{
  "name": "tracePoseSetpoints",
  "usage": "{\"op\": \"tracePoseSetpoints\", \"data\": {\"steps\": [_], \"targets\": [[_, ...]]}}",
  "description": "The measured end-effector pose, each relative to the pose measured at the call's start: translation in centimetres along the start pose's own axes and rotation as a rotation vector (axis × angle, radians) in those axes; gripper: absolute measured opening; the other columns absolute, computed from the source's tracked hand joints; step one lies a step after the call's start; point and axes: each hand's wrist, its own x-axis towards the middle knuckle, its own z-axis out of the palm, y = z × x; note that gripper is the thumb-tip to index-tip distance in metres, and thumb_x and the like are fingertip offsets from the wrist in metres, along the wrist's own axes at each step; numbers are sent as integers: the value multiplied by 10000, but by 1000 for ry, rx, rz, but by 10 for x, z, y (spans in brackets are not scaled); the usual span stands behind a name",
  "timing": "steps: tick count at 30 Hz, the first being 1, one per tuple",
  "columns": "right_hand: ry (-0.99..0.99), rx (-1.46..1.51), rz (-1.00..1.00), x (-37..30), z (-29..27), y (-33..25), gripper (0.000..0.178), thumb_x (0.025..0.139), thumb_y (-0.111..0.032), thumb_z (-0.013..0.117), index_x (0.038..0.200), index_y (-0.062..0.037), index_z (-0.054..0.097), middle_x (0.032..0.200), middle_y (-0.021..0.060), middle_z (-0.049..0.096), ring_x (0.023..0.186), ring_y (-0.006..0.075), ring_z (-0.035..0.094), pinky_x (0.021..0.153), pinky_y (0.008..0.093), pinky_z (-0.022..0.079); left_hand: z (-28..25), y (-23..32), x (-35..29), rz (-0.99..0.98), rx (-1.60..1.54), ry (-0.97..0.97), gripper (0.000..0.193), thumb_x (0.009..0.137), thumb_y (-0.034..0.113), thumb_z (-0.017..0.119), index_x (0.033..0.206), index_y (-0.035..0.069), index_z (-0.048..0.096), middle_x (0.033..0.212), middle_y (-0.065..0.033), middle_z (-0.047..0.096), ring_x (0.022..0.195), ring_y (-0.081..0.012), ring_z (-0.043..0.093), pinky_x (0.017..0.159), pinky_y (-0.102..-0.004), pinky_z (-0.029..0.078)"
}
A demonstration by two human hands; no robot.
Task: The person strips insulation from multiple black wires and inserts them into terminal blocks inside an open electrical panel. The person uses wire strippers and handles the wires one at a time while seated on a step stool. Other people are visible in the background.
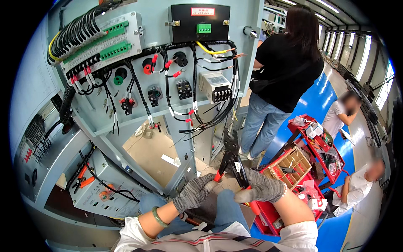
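Both of my hands wear grey knit gloves. In front of my lap they hold a black crimping tool (231, 157) with red-tipped handles, its head pointing up toward the cabinet panel. My left hand (194, 194) is closed at one red handle grip. My right hand (264, 187) wraps the other handle, and a red end shows below the palm. Whether anything sits in the jaws I cannot make out. Above the tool hang loose black wires (201, 130) from the grey panel (159, 35), some with red terminal sleeves.
The panel carries a terminal board (100, 46), a black module (200, 23) and a small relay (215, 86). At lower left sits a grey box (105, 189) with orange-handled pliers. Right of me stands a red tool cart (268, 216) with a wooden tray (289, 166). A person (289, 54) stands ahead; two others sit at right.
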Motion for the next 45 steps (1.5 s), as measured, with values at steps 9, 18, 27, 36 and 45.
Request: {"op": "tracePoseSetpoints", "data": {"steps": [9, 18, 27, 36, 45], "targets": [[254, 101, 139, 18, 48, 56, 314, 816, -155, 650, 1094, -65, 536, 988, 27, 562, 919, 141, 536, 810, 327, 458, 41, -29, -21, -196, -108, -39, 334, 934, 231, 518, 1192, 19, 541, 1084, -163, 598, 961, -329, 589, 878, -391, 453], [551, -119, 29, 26, 58, 65, 373, 820, -99, 630, 1153, -10, 486, 947, 97, 587, 871, 191, 584, 794, 312, 473, 47, -46, -12, -220, -711, 264, 299, 869, 198, 633, 1114, 34, 584, 781, -12, 564, 725, -86, 510, 646, -239, 437], [426, -269, 71, 35, 58, 64, 409, 775, -127, 691, 1119, -12, 503, 896, 137, 600, 833, 233, 615, 742, 331, 495, 36, -25, -13, -260, -220, 250, 430, 818, 201, 694, 1192, 47, 549, 741, -37, 525, 685, -123, 525, 642, -268, 441], [301, -476, 120, 42, 60, 52, 373, 739, -159, 725, 1038, -25, 546, 833, 136, 618, 773, 277, 625, 696, 354, 499, 47, -44, -15, -181, -35, 178, 388, 775, 191, 685, 1114, 27, 592, 995, -191, 641, 952, -309, 619, 841, -381, 487], [217, -543, 56, 36, 59, 63, 368, 722, -119, 736, 1018, -24, 540, 850, 127, 563, 777, 276, 583, 706, 348, 475, 46, -50, -19, -98, 341, 19, 292, 777, 179, 637, 1050, 79, 624, 1040, -117, 634, 987, -308, 591, 915, -407, 446]]}}
